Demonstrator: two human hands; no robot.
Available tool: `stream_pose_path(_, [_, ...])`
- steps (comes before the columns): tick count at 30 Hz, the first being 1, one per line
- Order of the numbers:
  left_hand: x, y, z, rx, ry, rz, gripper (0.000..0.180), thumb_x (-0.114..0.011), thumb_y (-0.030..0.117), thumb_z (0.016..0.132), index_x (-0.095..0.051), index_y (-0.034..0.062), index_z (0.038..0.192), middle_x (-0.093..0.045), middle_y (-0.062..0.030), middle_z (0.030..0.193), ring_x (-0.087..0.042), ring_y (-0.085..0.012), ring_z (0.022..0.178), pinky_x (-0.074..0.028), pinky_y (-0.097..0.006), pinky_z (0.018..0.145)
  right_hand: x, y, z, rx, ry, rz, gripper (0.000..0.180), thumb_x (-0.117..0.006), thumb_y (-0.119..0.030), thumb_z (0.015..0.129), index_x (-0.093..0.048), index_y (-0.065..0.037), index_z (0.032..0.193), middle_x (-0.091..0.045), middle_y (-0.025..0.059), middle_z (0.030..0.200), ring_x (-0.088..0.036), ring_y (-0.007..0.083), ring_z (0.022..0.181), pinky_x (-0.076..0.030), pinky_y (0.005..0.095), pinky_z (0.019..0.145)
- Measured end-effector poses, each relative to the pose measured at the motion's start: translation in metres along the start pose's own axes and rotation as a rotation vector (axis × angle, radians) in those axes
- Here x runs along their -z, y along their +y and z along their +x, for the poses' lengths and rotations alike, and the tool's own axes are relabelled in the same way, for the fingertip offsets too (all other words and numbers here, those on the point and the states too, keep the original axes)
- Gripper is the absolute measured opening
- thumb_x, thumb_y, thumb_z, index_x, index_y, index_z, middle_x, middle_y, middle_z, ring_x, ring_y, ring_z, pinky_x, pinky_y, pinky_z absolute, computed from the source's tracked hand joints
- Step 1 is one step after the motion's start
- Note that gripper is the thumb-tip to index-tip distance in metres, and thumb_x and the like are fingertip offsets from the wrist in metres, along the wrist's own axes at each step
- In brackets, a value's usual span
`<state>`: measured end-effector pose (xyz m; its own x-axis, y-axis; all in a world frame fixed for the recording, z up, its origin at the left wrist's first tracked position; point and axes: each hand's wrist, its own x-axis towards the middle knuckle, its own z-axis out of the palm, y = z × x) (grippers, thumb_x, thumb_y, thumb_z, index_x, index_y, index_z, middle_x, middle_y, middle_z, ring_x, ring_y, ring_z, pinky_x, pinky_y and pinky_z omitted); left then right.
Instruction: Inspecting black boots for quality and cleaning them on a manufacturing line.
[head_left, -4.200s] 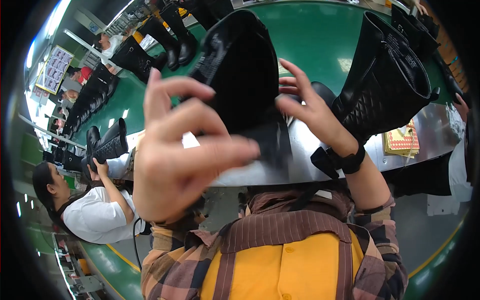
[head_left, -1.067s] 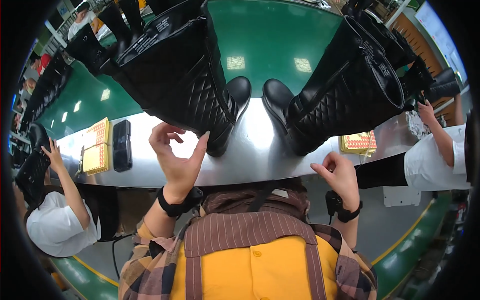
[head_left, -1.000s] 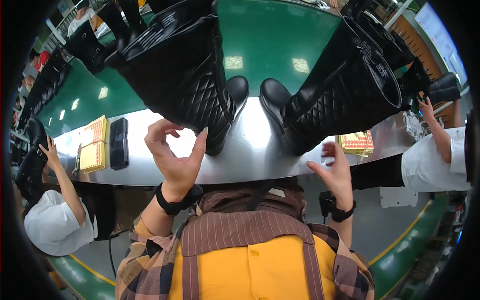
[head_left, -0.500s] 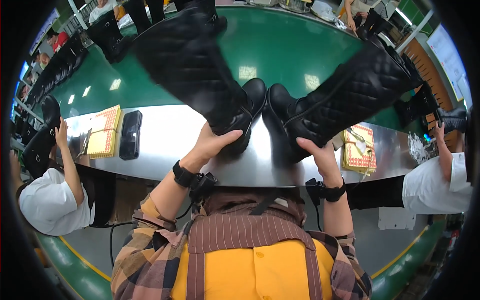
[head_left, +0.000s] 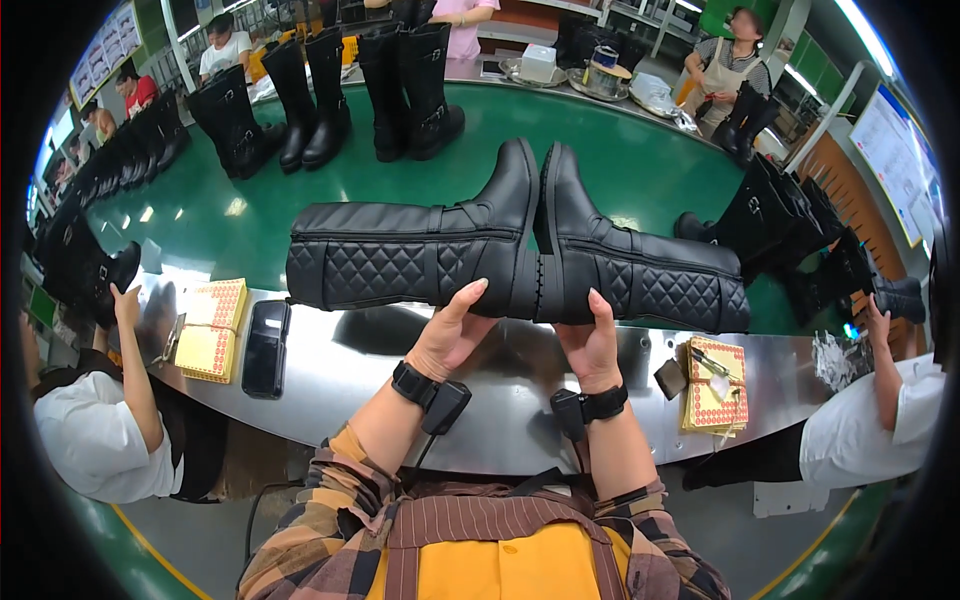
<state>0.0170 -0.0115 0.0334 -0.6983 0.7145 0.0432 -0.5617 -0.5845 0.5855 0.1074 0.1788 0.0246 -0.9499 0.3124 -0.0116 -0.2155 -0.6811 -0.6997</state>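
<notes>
Two tall black boots with quilted shafts and side zips lie level in my hands, sole facing sole. The left boot [head_left: 375, 262] points its shaft to the left, and my left hand [head_left: 455, 335] grips it near the heel, thumb on the quilted side. To the right stretches the shaft of the right boot [head_left: 655, 275]; my right hand [head_left: 588, 345] is closed round its heel end, thumb up. Both toes point away from me. At the heels the soles nearly meet, and I cannot tell whether they touch. My fingers under the boots are hidden.
Below the boots runs a metal table edge [head_left: 400, 385] beside a green belt [head_left: 400, 185]. Yellow card stacks [head_left: 212, 325] [head_left: 716, 385] flank me, with a black phone [head_left: 266, 350] at left. Several standing boots [head_left: 410, 90] line the far side. Co-workers sit on both sides, handling boots.
Both boots have swung from a raised, blurred V down to level, their shafts now pointing out sideways. My hands have come closer together. The view now takes in more of the far side.
</notes>
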Motion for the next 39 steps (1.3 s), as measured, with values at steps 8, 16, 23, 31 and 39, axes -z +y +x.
stream_pose_path(8, [0.022,0.001,0.004,0.072,0.028,0.078,0.037,-0.064,0.015,0.091,-0.057,0.0039,0.126,-0.061,-0.0052,0.123,-0.056,-0.0176,0.115,-0.042,-0.036,0.104,0.015,0.011,0.004,-0.014,-0.022,-0.053,0.043,-0.061,-0.029,0.087,-0.06,-0.002,0.121,-0.064,0.0089,0.12,-0.06,0.024,0.112,-0.043,0.0414,0.103])
stream_pose_path(16, [0.051,-0.021,0.002,-0.031,0.027,0.516,0.034,-0.066,0.013,0.089,-0.061,0.0053,0.122,-0.063,-0.0035,0.115,-0.059,-0.0158,0.104,-0.048,-0.03,0.092,0.029,0.011,-0.006,0.031,-0.017,-0.392,0.05,-0.07,0.002,0.072,-0.06,-0.003,0.121,-0.063,0.0053,0.113,-0.059,0.0179,0.102,-0.047,0.0307,0.094])
stream_pose_path(23, [0.053,-0.006,0.003,0.092,-0.055,0.112,0.044,-0.059,0.035,0.093,-0.058,0.006,0.127,-0.064,-0.0065,0.118,-0.061,-0.0185,0.107,-0.049,-0.032,0.094,0.019,0.013,-0.005,-0.227,0.012,0.083,0.059,-0.068,-0.024,0.085,-0.047,-0.007,0.137,-0.054,0.0057,0.132,-0.051,0.0205,0.12,-0.041,0.0365,0.104])
stream_pose_path(31, [0.046,-0.002,-0.006,0.12,0.215,0.225,0.058,-0.052,0.048,0.097,-0.048,0.0076,0.138,-0.056,-0.0067,0.135,-0.052,-0.0199,0.123,-0.041,-0.038,0.105,0.042,0.011,-0.002,-0.152,-0.183,0.016,0.087,-0.072,-0.04,0.081,-0.029,-0.011,0.151,-0.043,0.0053,0.146,-0.042,0.0223,0.133,-0.032,0.0373,0.111])
stream_pose_path(39, [0.061,-0.009,0.009,0.099,-0.004,0.012,0.053,-0.042,0.042,0.103,-0.043,0.0054,0.141,-0.052,-0.0101,0.138,-0.049,-0.0234,0.127,-0.039,-0.04,0.109,0.032,0.004,-0.002,-0.234,-0.071,-0.013,0.059,-0.055,-0.038,0.096,-0.039,-0.01,0.146,-0.051,0.0072,0.14,-0.046,0.0245,0.13,-0.035,0.0391,0.11])
